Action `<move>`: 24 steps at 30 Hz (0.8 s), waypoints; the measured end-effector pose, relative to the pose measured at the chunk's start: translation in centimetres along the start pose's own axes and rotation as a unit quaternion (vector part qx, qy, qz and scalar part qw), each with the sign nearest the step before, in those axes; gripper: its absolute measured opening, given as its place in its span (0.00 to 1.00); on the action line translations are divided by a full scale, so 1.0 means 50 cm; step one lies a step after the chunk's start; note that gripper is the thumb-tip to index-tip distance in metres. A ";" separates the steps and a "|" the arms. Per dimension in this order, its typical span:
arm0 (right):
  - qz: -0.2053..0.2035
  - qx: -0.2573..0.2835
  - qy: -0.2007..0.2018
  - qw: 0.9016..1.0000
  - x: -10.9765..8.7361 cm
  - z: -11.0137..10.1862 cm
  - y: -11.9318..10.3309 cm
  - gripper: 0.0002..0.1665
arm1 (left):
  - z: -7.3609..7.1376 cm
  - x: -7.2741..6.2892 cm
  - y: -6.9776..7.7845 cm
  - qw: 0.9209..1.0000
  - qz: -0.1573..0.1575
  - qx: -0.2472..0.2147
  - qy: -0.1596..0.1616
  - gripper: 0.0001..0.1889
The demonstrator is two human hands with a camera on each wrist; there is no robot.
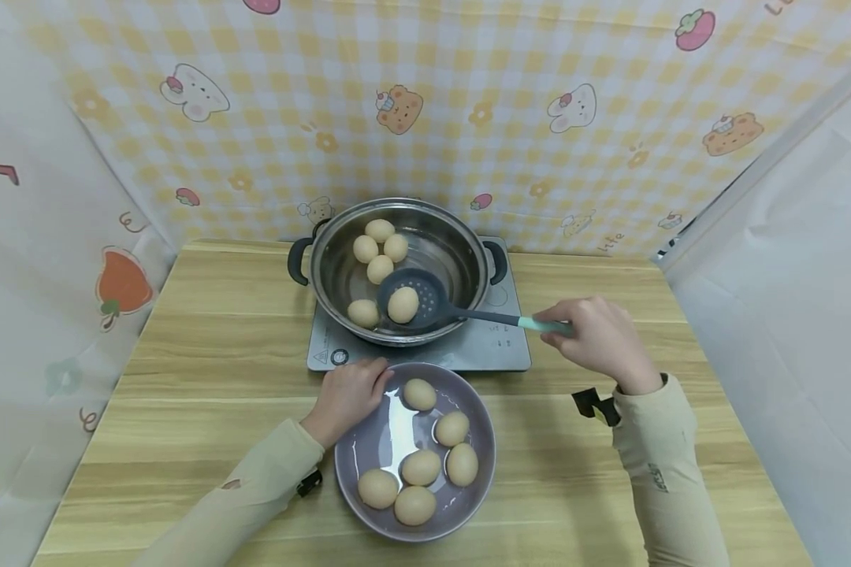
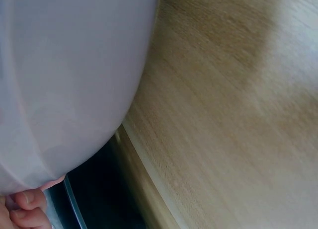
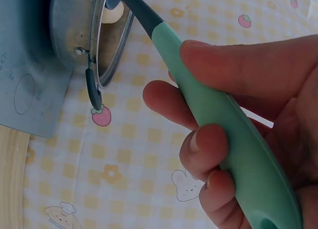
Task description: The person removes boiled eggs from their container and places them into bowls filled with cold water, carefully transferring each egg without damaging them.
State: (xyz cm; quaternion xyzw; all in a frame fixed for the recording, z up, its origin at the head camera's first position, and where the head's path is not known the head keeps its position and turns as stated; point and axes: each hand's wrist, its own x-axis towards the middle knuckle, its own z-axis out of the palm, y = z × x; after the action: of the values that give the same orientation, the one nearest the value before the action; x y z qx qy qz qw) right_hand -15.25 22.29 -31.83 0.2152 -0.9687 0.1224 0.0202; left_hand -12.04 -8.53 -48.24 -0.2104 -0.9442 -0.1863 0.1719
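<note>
My right hand grips the mint-green handle of a dark slotted skimmer, fingers wrapped round it in the right wrist view. One egg lies on the skimmer's head, over the near part of a steel pot. Several more eggs sit inside the pot, left of the skimmer. In front of the pot stands a shallow purple-grey dish with several eggs in it. My left hand holds that dish by its far left rim; curled fingers show under it in the left wrist view.
The pot stands on a flat grey induction cooker, its black handles sticking out at both sides. Beneath lies a wood-grain table. A yellow checked cloth hangs behind, with pale sheets at both sides.
</note>
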 end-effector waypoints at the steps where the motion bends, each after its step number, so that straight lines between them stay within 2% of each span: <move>1: -0.002 0.000 0.002 1.000 -0.001 0.000 0.000 0.11 | 0.000 0.000 0.000 1.000 0.001 0.000 0.001 0.07; 7: -0.018 0.002 0.023 1.000 -0.016 -0.006 0.003 0.11 | 0.001 0.000 -0.001 1.000 0.003 0.001 0.003 0.07; 16: -0.017 -0.011 0.042 0.999 -0.050 -0.025 -0.002 0.12 | 0.002 -0.002 -0.001 1.000 0.004 -0.001 0.007 0.07; 24: -0.058 -0.016 0.086 0.994 -0.092 -0.040 -0.011 0.14 | 0.000 -0.002 0.000 1.000 0.002 -0.003 0.006 0.07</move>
State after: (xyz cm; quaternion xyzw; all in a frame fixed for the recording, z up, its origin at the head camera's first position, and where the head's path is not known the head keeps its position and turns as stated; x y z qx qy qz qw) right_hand -10.90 24.20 -30.21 0.2598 -0.9510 0.1232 0.1138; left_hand -11.97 -8.56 -48.30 -0.2118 -0.9422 -0.1898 0.1773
